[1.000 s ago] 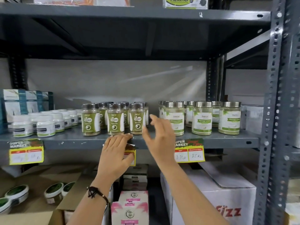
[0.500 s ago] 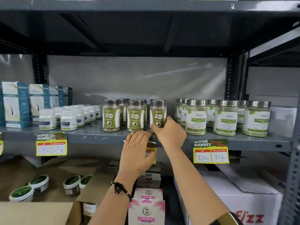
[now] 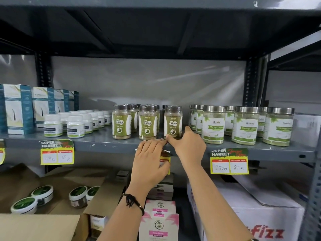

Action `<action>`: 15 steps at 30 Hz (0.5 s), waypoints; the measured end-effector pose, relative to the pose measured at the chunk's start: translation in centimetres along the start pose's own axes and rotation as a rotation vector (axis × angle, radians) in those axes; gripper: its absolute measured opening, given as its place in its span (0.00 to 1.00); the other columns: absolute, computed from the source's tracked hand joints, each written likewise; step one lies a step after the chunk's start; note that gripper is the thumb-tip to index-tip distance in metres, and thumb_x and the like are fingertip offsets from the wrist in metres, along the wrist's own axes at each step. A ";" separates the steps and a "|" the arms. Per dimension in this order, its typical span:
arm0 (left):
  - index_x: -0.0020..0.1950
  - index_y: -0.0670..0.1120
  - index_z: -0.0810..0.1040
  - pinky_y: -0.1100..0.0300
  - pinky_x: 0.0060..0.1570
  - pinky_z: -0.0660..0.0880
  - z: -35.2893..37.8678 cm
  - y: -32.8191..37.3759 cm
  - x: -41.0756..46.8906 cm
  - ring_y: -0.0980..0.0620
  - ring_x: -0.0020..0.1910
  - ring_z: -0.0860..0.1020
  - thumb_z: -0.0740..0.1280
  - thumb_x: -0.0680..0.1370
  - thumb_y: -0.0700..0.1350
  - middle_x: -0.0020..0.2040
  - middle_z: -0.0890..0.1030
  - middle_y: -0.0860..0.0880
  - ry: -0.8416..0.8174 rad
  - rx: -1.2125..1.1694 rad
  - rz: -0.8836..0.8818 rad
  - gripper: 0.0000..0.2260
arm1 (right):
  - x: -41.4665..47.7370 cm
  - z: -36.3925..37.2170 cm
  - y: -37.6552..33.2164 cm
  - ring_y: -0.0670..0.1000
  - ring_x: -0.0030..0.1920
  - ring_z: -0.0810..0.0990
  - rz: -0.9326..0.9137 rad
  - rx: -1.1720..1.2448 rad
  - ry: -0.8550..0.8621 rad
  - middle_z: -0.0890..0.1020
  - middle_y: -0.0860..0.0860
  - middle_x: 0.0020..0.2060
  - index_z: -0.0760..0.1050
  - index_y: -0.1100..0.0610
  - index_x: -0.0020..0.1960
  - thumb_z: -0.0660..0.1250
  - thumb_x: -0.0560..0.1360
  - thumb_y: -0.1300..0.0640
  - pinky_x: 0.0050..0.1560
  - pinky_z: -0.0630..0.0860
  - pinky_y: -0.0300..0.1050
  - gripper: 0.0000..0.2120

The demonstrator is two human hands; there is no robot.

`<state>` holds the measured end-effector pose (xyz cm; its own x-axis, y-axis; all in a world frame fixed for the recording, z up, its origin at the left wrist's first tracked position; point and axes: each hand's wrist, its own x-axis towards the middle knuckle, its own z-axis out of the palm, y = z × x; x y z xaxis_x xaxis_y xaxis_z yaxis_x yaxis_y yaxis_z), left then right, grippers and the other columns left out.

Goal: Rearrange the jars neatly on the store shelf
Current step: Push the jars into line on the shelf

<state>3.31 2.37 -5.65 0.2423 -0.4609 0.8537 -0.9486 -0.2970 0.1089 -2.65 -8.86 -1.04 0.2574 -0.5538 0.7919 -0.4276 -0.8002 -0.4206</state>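
Mostly, the work looks done: 3 Gaska jars (image 3: 147,122) front a tidy row at frame centre on the shelf (image 3: 104,145). Right hand (image 3: 188,146), fingers loosely spread, touches the rightmost jar's base; left hand (image 3: 149,164) lies flat, gripping nothing, over a price tag (image 3: 165,159).

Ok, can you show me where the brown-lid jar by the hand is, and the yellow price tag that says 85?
Right-hand Gaska jar (image 3: 173,122), head view: the point lies on its green front label.
Yellow price tag (image 3: 229,161), head view: the point lies on the middle of the tag, between its two white price boxes.
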 end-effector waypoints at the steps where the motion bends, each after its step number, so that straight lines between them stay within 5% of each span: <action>1: 0.62 0.46 0.73 0.60 0.65 0.51 0.0 0.0 0.0 0.51 0.60 0.69 0.61 0.66 0.49 0.58 0.77 0.49 -0.001 -0.003 0.000 0.24 | 0.0 0.0 0.0 0.55 0.44 0.82 -0.001 0.000 0.004 0.84 0.53 0.40 0.74 0.58 0.49 0.67 0.68 0.36 0.35 0.66 0.42 0.25; 10: 0.61 0.45 0.73 0.60 0.65 0.50 0.2 0.2 0.0 0.51 0.60 0.70 0.61 0.67 0.49 0.57 0.77 0.49 -0.005 0.001 0.002 0.24 | -0.1 -0.1 0.3 0.55 0.44 0.82 -0.034 -0.014 0.019 0.84 0.54 0.42 0.74 0.59 0.50 0.66 0.70 0.38 0.36 0.70 0.43 0.24; 15: 0.61 0.46 0.73 0.60 0.65 0.50 0.1 0.7 0.5 0.51 0.60 0.69 0.61 0.67 0.50 0.57 0.77 0.49 -0.009 0.017 0.000 0.23 | -0.7 -1.6 1.2 0.54 0.50 0.81 -0.049 0.226 0.053 0.82 0.55 0.51 0.68 0.62 0.67 0.64 0.70 0.38 0.46 0.76 0.44 0.35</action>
<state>2.80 1.89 -5.23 0.2439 -0.4681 0.8493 -0.9451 -0.3111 0.0999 -4.74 -9.02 -1.36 0.2244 -0.5048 0.8335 -0.2093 -0.8604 -0.4648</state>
